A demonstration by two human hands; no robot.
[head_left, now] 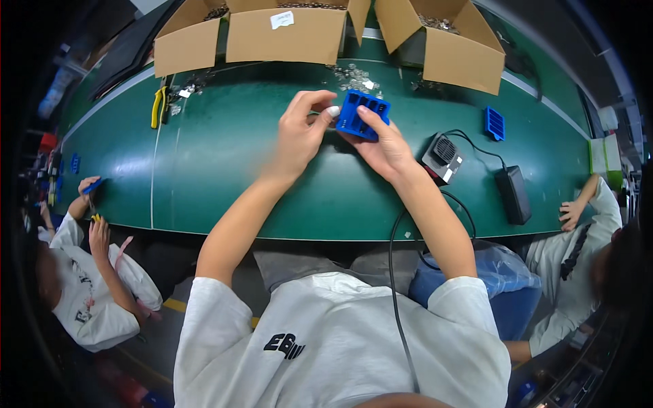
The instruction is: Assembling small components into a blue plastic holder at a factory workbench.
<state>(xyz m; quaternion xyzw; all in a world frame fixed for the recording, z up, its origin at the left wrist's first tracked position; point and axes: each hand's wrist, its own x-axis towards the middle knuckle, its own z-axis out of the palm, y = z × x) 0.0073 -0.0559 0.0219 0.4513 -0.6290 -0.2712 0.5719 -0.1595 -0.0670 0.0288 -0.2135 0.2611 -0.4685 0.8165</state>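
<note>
Counted three open brown cardboard boxes (286,42) across the top of the frame, plus at least three loose heaps of small shiny pieces (354,76) just below (pieces far too many and too tiny to number). At upper centre, found one bare left hand (299,132), one bare right hand (386,148) and one blue plastic slotted tray (364,115). At upper right, spotted a second blue tray (494,124). At upper left, tallied one pair of yellow-handled pliers (158,107). Right of centre, noted one grey-and-black grilled device (442,156) and one black oblong power adapter (513,195). Lower right, counted one blue bin lined with clear plastic (507,306). Across the frame, just one long green table (204,183).
</note>
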